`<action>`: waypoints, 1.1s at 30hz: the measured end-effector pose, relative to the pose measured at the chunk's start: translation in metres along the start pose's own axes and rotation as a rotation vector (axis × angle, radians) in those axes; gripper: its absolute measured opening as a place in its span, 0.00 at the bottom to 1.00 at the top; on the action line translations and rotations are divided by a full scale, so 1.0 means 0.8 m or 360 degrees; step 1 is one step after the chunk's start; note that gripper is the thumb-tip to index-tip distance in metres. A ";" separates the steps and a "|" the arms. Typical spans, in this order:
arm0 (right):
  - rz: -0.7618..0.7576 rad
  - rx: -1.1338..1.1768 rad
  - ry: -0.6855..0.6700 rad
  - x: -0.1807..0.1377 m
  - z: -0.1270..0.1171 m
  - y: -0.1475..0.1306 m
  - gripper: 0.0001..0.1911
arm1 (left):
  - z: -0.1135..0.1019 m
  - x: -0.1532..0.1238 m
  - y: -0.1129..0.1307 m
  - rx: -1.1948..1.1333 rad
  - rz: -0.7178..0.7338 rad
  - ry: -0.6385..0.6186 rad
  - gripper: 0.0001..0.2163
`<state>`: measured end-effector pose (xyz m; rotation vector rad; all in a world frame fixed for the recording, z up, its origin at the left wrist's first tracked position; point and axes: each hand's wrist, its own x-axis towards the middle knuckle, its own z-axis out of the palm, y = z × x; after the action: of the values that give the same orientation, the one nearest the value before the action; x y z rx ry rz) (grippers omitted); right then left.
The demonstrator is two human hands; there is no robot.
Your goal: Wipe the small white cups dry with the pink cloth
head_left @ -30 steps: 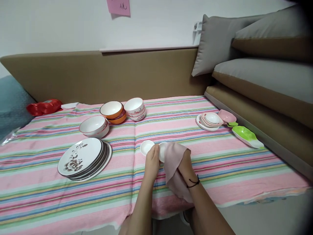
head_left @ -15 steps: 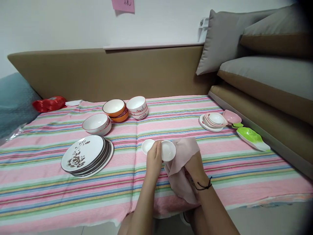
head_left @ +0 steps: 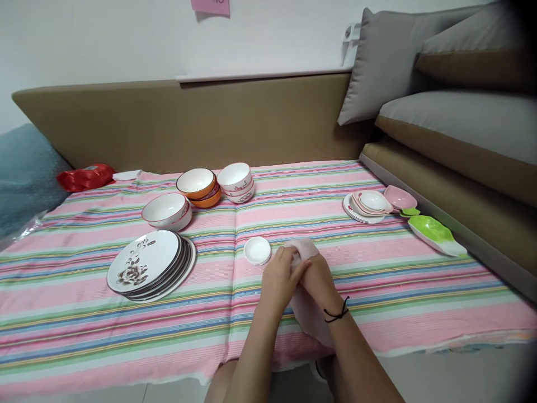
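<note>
My left hand (head_left: 278, 278) is closed, fingers bent round the small white dish, which is almost wholly hidden between the two hands. Against it, my right hand (head_left: 318, 275) presses a pale pink cloth (head_left: 305, 247), its fingers covered by the fabric. The cloth's lower part (head_left: 309, 316) hangs down toward the front edge. Just left of my left hand, small white dishes (head_left: 257, 249) sit nested on the striped tablecloth.
At left stand a stack of flowered plates (head_left: 145, 260), white bowls (head_left: 165, 209), orange bowls (head_left: 196, 183) and red-patterned bowls (head_left: 235, 178). At right lie small plates and dishes (head_left: 371, 201), a pink dish (head_left: 400, 197) and a green leaf-shaped dish (head_left: 434, 233). Cushions (head_left: 457, 123) rise beyond.
My left hand has moved right and nearer, bringing the small dish into the cloth. My right hand has shifted left to meet it. The nested dishes beside them are now uncovered.
</note>
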<state>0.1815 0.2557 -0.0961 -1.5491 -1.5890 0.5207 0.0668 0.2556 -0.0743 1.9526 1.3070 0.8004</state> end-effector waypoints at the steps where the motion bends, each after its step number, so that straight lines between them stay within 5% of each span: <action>1: -0.0015 -0.0070 -0.0024 0.000 -0.001 -0.003 0.10 | 0.002 0.001 -0.002 -0.0027 -0.0023 0.0005 0.15; 10: 0.0225 -0.0238 -0.0013 0.002 -0.004 0.009 0.08 | -0.002 0.004 -0.017 -0.0258 -0.0226 -0.0004 0.10; 16: -0.0044 0.0179 0.0193 0.003 -0.016 0.002 0.10 | -0.002 0.011 -0.027 -0.0634 -0.0387 0.0328 0.09; 23: 0.0200 0.0491 0.0073 -0.009 -0.014 -0.023 0.18 | -0.016 0.010 -0.019 -0.1137 -0.0618 0.0418 0.15; 30: 0.0206 0.0657 -0.0113 -0.008 -0.011 -0.024 0.15 | -0.018 0.010 -0.014 -0.0805 -0.0428 0.0531 0.14; 33: 0.0267 0.0713 0.0020 -0.005 -0.027 -0.025 0.14 | -0.019 0.010 -0.011 -0.0647 -0.0316 0.0581 0.14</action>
<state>0.1860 0.2435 -0.0692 -1.3394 -1.2302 0.8905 0.0529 0.2684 -0.0709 1.3777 1.3843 1.2509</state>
